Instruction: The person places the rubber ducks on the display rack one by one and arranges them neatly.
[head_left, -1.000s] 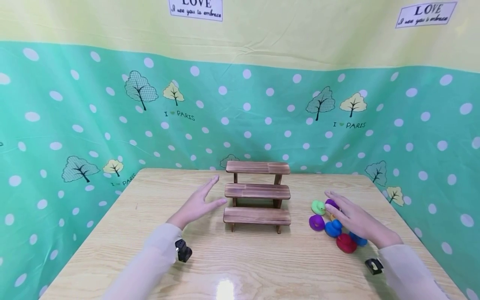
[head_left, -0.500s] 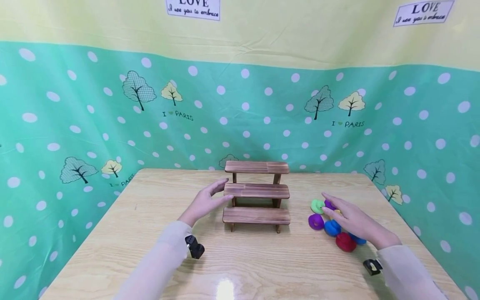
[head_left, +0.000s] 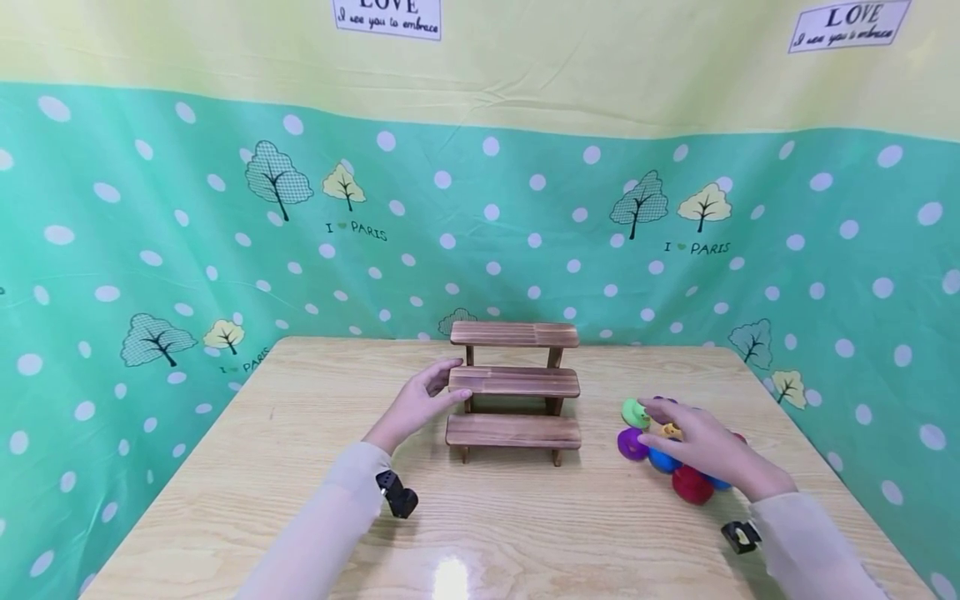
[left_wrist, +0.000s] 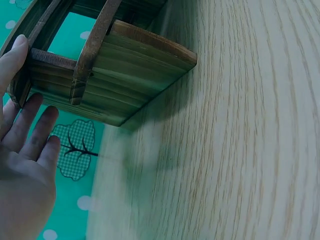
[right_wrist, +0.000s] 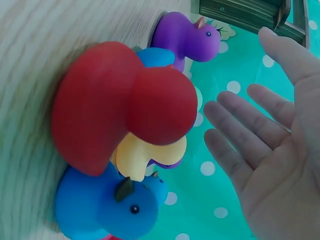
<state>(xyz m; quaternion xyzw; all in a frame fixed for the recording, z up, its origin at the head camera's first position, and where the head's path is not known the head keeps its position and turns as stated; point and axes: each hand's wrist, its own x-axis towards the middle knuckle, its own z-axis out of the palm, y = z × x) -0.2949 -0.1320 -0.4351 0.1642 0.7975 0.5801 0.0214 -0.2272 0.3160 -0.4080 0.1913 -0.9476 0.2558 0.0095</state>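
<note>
A brown wooden three-tier stand (head_left: 514, 431) is set near the back of the table. At its left end my left hand (head_left: 417, 408) grips the middle plank (left_wrist: 17, 90), thumb on one side and fingers on the other. On the right, my right hand (head_left: 712, 448) hovers over a cluster of rubber ducks, fingers extended and palm facing them. The cluster includes a green duck (head_left: 633, 413), a purple duck (head_left: 632, 445), a red duck (right_wrist: 100, 110), a blue duck (right_wrist: 82, 200) and a yellow duck (right_wrist: 172, 147). The hand partly covers several of them in the head view.
The light wood table (head_left: 525, 525) reaches back to a green dotted cloth (head_left: 375, 275), which also closes off both sides. Small black wrist cameras (head_left: 397, 495) hang under the sleeves.
My left hand has moved right, reaching the stand's left end. My right hand has lowered slightly over the ducks, its thumb shifting left. The stand has not visibly moved.
</note>
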